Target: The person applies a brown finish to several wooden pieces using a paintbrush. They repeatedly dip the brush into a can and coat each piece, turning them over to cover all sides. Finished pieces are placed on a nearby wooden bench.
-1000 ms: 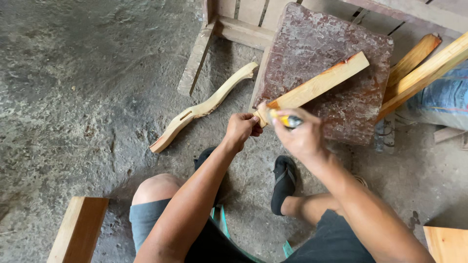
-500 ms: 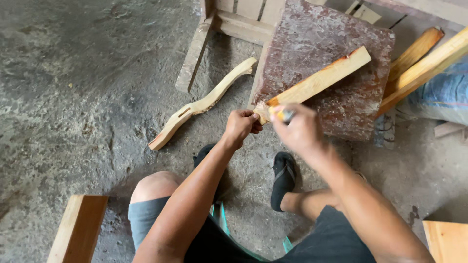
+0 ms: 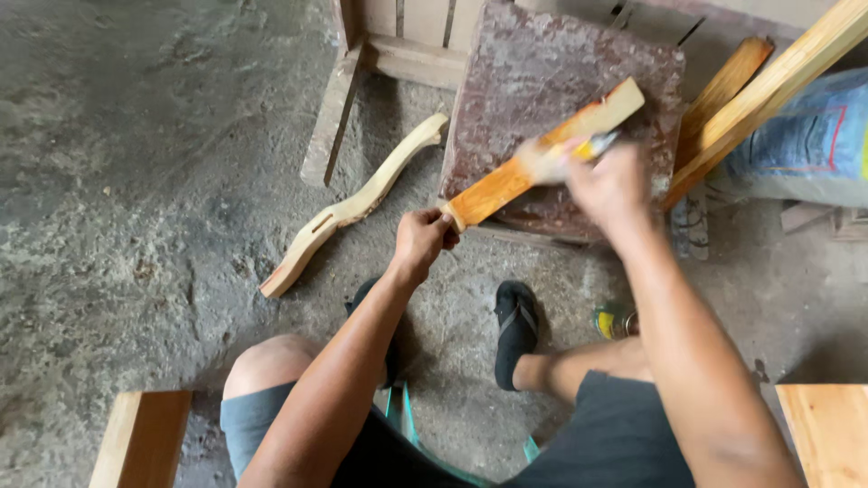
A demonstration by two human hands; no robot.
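Left hand [image 3: 423,242]: gripping near end of wooden stick [image 3: 542,167]. Right hand [image 3: 615,185], at 2 o'clock: closed around brush [image 3: 592,145] touching stick, over stone slab [image 3: 561,99].

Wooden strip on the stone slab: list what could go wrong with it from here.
1. The left hand pinches only the near end of the wooden strip, so it could twist or slide on the stone slab.
2. The right hand sweeps a brush along it; wet finish could drip onto the slab or reach the left hand's fingers.
3. A small can sits by the right leg and could be knocked over.
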